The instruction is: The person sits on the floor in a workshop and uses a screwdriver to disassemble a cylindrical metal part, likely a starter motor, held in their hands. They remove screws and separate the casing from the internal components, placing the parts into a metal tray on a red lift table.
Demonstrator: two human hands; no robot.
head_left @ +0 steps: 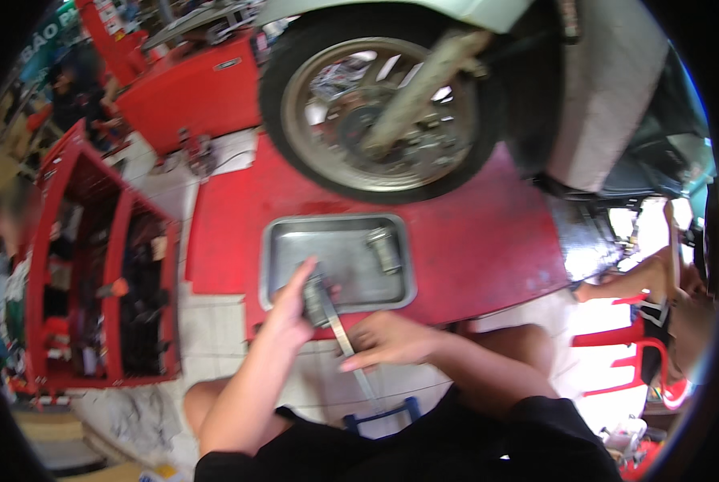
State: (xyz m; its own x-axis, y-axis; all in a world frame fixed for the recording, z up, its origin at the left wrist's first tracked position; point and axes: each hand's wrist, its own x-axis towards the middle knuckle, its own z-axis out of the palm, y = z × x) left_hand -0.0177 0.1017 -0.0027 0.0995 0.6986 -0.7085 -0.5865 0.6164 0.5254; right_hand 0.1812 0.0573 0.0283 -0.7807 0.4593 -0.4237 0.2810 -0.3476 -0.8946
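My left hand [293, 309] grips a dark metal part [317, 304] over the near left of a grey metal tray [410, 265]. A long flat steel bar [362, 377] runs from that part down toward my lap. My right hand [387, 337] is closed around this bar, below and right of my left hand, with the thumb across it. A small silvery cylindrical part [385, 251] lies in the right side of the tray. The tray rests on a red platform [488, 249], below a scooter's front wheel [287, 140].
A red tool cart [118, 289] stands at left, with people [10, 233] beyond it. A red cabinet [183, 88] is behind. The pale scooter body [596, 96] fills the upper right. Another person [656, 281] is at right beside red plastic stools [616, 349].
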